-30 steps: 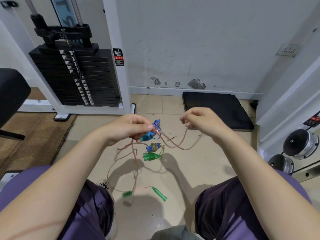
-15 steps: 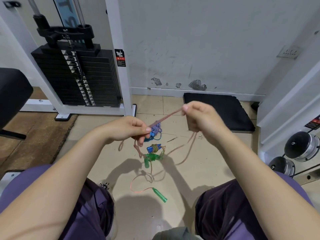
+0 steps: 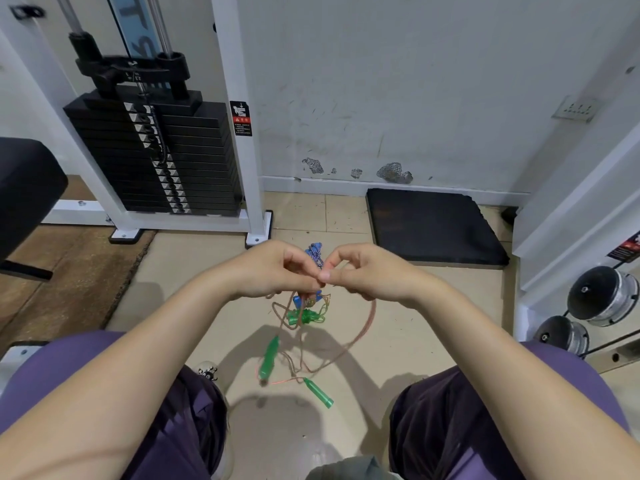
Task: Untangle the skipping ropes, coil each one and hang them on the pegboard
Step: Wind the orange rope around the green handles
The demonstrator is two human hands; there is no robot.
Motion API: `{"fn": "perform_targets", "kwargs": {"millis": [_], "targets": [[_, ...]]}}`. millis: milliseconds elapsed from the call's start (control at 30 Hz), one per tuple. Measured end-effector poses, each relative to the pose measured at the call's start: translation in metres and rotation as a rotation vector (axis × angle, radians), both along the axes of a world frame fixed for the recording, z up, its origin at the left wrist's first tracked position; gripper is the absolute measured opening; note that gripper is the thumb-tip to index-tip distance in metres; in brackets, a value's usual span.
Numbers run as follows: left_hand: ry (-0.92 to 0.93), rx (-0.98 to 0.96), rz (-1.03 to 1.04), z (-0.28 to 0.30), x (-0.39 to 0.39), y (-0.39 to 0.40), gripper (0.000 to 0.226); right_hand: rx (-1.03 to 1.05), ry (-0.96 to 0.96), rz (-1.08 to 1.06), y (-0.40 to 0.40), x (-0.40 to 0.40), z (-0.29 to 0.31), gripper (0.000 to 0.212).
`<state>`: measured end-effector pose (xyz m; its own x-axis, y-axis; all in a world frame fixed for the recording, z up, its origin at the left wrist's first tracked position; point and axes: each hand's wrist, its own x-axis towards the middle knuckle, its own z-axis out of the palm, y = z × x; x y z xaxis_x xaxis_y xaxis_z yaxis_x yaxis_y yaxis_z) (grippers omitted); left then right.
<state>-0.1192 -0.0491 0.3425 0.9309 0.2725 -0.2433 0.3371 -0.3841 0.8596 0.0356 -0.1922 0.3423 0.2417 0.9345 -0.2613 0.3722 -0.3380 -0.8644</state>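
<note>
Both hands meet in the air above the floor, fingertips almost touching. Left hand (image 3: 277,270) has its fingers curled and pinches the knot of the ropes; right hand (image 3: 360,268) pinches the pink rope (image 3: 369,322) between thumb and forefinger, just beside the left fingertips. A blue-and-white braided rope (image 3: 315,252) stands up in a small loop between the two hands. Directly under the hands hangs the tangle (image 3: 304,311), where blue and green handles are wound together with thin cord. From there the pink rope falls in a long loop toward the person, and its two green handles (image 3: 269,358) lie lower, one hanging and one (image 3: 320,393) on the tiled floor (image 3: 415,323) between the knees.

The tangle lies straight below both hands, its long axis nearly vertical, and neither hand is clearly nearer. I judge the untangling is in an early stage; no rope is coiled, and no pegboard is visible. Behind stand a weight stack (image 3: 156,161) and a black mat (image 3: 433,226).
</note>
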Motion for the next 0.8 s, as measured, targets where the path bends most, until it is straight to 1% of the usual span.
{"fn": "perform_targets", "kwargs": {"millis": [67, 133, 233, 333, 367, 400, 467, 500, 533, 567, 633, 667, 733, 800], "targets": [[-0.047, 0.04, 0.057, 0.0, -0.001, 0.007, 0.017, -0.009, -0.059, -0.031, -0.003, 0.007, 0.006, 0.026], [-0.079, 0.089, 0.126, 0.002, -0.005, 0.016, 0.025, 0.006, -0.049, -0.053, -0.009, 0.017, 0.012, 0.023], [-0.097, 0.071, 0.176, 0.003, -0.011, 0.027, 0.018, 0.039, -0.04, -0.091, -0.016, 0.03, 0.016, 0.019], [-0.071, 0.07, 0.173, 0.004, -0.016, 0.034, 0.015, 0.071, -0.105, -0.17, -0.018, 0.037, 0.016, 0.019], [-0.052, 0.12, 0.18, 0.003, -0.017, 0.036, 0.015, 0.087, -0.119, -0.204, -0.018, 0.039, 0.016, 0.021], [-0.021, 0.219, 0.197, 0.001, -0.017, 0.041, 0.018, 0.104, -0.12, -0.233, -0.017, 0.039, 0.016, 0.022], [0.098, 0.518, 0.219, -0.004, -0.017, 0.047, 0.03, 0.144, -0.079, -0.257, -0.016, 0.037, 0.016, 0.025], [0.137, 0.607, 0.22, -0.005, -0.017, 0.046, 0.037, 0.158, -0.047, -0.248, -0.015, 0.035, 0.016, 0.025], [0.115, 0.596, 0.206, -0.007, -0.015, 0.044, 0.042, 0.164, -0.015, -0.225, -0.014, 0.033, 0.016, 0.023], [0.039, 0.49, 0.174, -0.009, -0.013, 0.04, 0.047, 0.162, 0.012, -0.191, -0.012, 0.029, 0.015, 0.02], [-0.127, 0.156, 0.085, -0.011, -0.005, 0.023, 0.05, 0.152, 0.06, -0.106, -0.009, 0.02, 0.013, 0.012], [-0.174, 0.033, 0.043, -0.012, 0.0, 0.013, 0.046, 0.157, 0.088, -0.072, -0.007, 0.015, 0.012, 0.008], [-0.211, -0.134, 0.012, -0.017, 0.007, -0.001, 0.031, 0.196, 0.13, -0.044, -0.003, 0.009, 0.011, 0.007], [-0.208, -0.187, 0.031, -0.02, 0.012, -0.006, 0.016, 0.236, 0.136, -0.053, -0.002, 0.006, 0.012, 0.006]]}}
